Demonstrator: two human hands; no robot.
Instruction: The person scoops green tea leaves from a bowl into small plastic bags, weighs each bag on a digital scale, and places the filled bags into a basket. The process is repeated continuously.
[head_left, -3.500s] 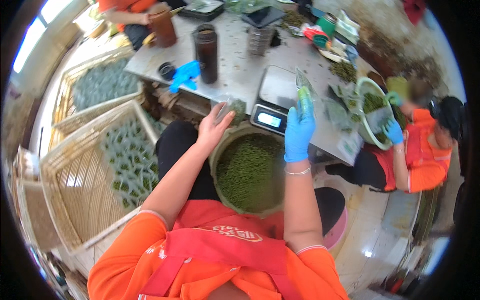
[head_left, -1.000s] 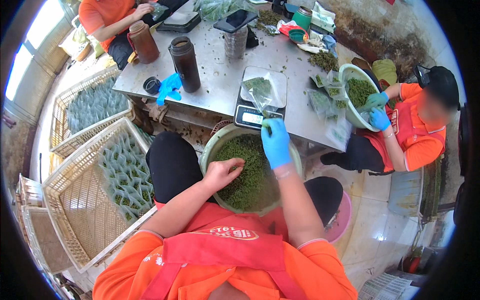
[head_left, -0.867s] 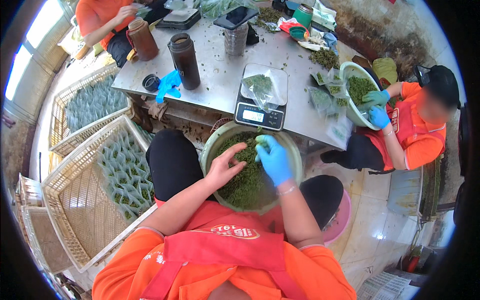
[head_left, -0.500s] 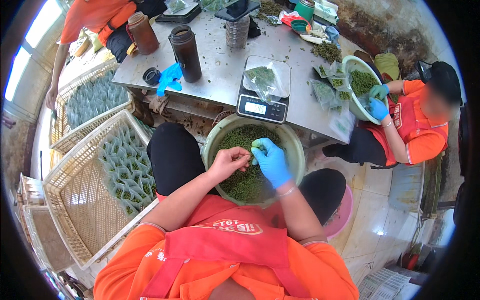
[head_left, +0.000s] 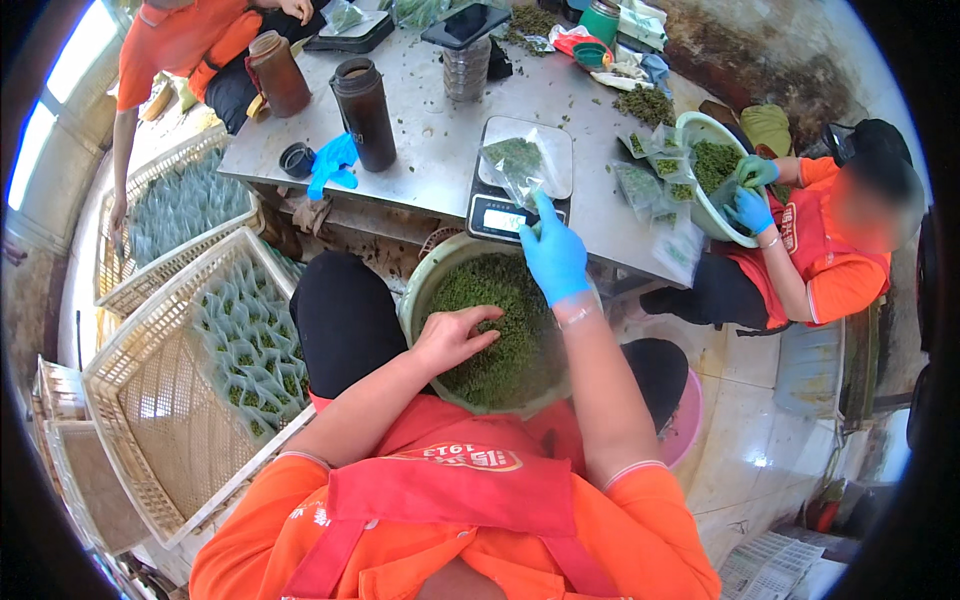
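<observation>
Between my knees sits a pale green basin [head_left: 412,290] of small green berry-like pieces [head_left: 490,290]. My bare left hand [head_left: 458,338] hovers over or rests on this heap, fingers apart, with nothing visible in it. My right hand [head_left: 553,255], in a blue glove, reaches over the basin's far edge. Its forefinger stretches to the edge of a clear plastic bag [head_left: 517,162] and its thumb stands apart; I cannot tell whether they touch the bag. That bag, partly filled with green pieces, lies on a digital scale [head_left: 555,140] with a lit display.
The metal table [head_left: 430,150] carries a dark bottle [head_left: 365,110], a brown bottle [head_left: 280,75] and a blue glove [head_left: 333,165]. Crates, including a near crate [head_left: 160,400], hold upright filled bags at left. One co-worker [head_left: 820,230] handles another basin at right; another person [head_left: 185,50] is at far left.
My hands have parted from their pinch over the basin. The right has moved forward to the bag on the scale; the left has lowered toward the green pieces and its fingers have spread.
</observation>
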